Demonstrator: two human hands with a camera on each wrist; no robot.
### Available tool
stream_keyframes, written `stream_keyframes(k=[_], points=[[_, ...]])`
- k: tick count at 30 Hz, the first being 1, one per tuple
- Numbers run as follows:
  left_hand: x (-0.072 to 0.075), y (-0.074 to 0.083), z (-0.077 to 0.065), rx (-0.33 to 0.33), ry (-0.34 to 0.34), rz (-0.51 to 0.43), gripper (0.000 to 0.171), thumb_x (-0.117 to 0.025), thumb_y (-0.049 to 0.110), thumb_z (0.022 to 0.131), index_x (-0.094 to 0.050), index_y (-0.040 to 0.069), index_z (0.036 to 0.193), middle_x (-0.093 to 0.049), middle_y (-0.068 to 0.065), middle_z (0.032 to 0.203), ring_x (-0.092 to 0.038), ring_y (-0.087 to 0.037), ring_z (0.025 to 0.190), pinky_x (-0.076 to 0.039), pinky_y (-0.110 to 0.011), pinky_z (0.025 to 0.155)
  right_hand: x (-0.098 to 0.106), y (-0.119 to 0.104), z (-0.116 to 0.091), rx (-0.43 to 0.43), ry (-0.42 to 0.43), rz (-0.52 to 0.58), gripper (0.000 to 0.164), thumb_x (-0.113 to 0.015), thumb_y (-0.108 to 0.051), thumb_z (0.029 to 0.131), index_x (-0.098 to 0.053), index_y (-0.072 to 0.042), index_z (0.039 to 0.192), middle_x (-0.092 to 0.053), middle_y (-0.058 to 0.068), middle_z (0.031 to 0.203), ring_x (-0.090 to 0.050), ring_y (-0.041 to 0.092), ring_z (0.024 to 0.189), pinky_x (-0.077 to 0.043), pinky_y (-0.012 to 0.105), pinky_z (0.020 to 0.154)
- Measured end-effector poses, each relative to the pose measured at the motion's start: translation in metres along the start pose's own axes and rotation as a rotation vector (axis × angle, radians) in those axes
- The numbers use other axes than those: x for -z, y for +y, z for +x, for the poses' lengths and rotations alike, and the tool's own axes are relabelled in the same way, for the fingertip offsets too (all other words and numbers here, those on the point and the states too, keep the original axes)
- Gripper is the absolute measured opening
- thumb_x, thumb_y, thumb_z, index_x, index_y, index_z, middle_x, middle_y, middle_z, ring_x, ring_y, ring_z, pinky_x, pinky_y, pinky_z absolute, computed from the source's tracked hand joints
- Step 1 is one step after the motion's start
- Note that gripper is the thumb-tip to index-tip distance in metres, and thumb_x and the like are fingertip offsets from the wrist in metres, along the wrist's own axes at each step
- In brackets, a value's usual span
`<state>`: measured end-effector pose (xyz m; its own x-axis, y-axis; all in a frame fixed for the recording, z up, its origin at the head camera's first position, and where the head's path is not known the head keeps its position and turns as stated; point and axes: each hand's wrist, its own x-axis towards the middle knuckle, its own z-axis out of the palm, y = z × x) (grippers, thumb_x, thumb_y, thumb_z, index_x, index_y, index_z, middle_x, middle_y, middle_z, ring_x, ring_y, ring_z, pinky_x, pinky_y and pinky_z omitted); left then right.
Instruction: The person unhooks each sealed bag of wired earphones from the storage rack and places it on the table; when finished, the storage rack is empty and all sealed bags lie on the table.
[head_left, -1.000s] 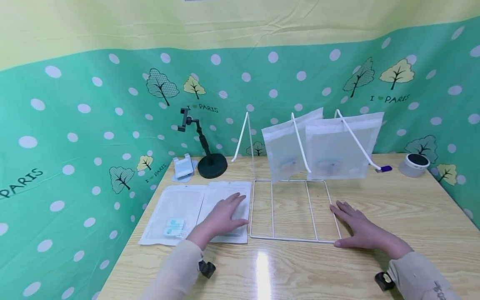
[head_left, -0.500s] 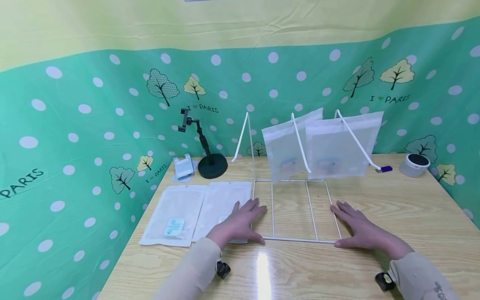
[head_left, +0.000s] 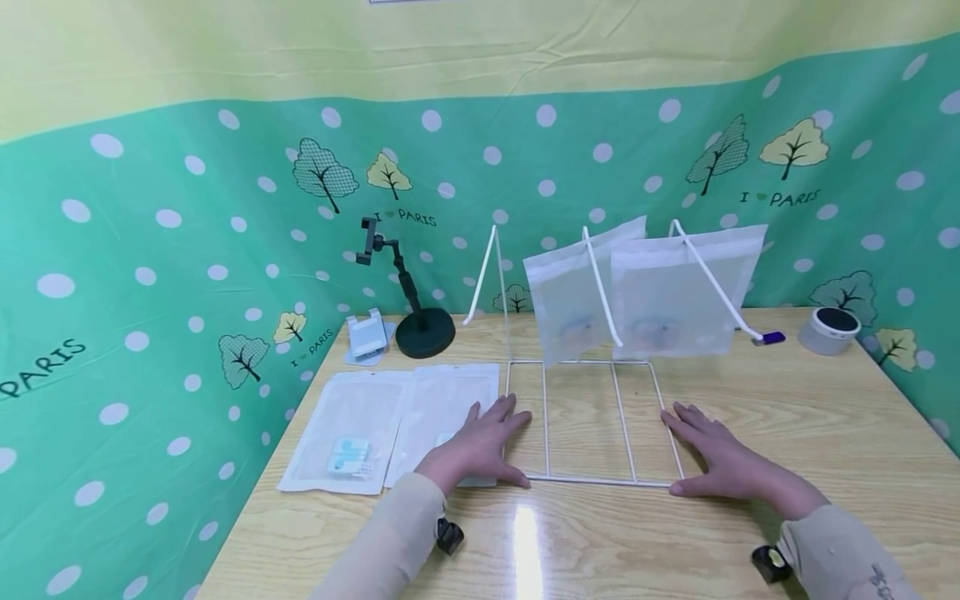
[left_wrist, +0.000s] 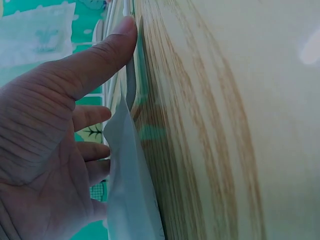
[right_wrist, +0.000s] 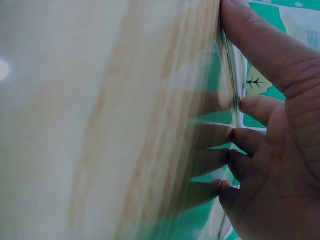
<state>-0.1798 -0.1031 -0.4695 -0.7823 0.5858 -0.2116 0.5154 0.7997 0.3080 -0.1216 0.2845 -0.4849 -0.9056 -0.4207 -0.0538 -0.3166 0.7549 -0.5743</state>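
Note:
A white wire rack (head_left: 588, 480) lies with its base flat on the table and its angled arms rising at the back. My left hand (head_left: 476, 446) spreads over the base's left side, thumb at the front left corner. Its fingers extend past the edge of a white zip bag (head_left: 456, 392), partly hidden beneath the hand. In the left wrist view the thumb (left_wrist: 107, 55) touches the white rod. On the opposite side my right hand (head_left: 723, 462) rests with fingers spread, the tips at the right rod. Two translucent bags (head_left: 675, 292) stand between the rack's arms. Neither hand grips a bag.
Another white bag (head_left: 360, 417) with small blue-and-white contents lies at far left. Behind it stand a light-blue holder (head_left: 367, 333) and a black phone stand (head_left: 424, 332). A round white container (head_left: 828, 331) and a purple-ended object (head_left: 769, 337) are at the back right.
My left hand has moved right and slightly toward me, from over the bag to the rack's left side. It barely moves in the last half second. The right hand stays put.

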Motion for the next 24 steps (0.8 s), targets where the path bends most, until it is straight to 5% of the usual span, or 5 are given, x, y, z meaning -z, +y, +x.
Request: stream_keyframes(k=[9, 24], points=[[-0.0004, -0.0021, 0.0004, -0.007, 0.012, -0.046, 0.116, -0.079, 0.064, 0.067, -0.022, 0.015, 0.156, -0.016, -0.014, 0.161, -0.012, -0.026, 0.148, -0.006, -0.056, 0.117, 0.0005, -0.0016, -0.0001, 0.009, 0.013, -0.008, 0.104, -0.08, -0.051, 0.072, -0.035, 0.003, 0.148, -0.02, 0.035, 0.152, -0.014, 0.058, 0.137, -0.014, 0.072, 0.105], [-0.0031, -0.0026, 0.0023, -0.001, 0.011, -0.041, 0.12, -0.081, 0.061, 0.066, -0.02, 0.011, 0.156, -0.016, -0.014, 0.161, -0.013, -0.026, 0.148, -0.008, -0.048, 0.119, 0.0002, -0.0016, -0.0002, -0.004, 0.007, -0.011, 0.104, -0.08, -0.052, 0.072, -0.035, 0.002, 0.148, -0.02, 0.034, 0.152, -0.014, 0.058, 0.137, -0.015, 0.072, 0.105]])
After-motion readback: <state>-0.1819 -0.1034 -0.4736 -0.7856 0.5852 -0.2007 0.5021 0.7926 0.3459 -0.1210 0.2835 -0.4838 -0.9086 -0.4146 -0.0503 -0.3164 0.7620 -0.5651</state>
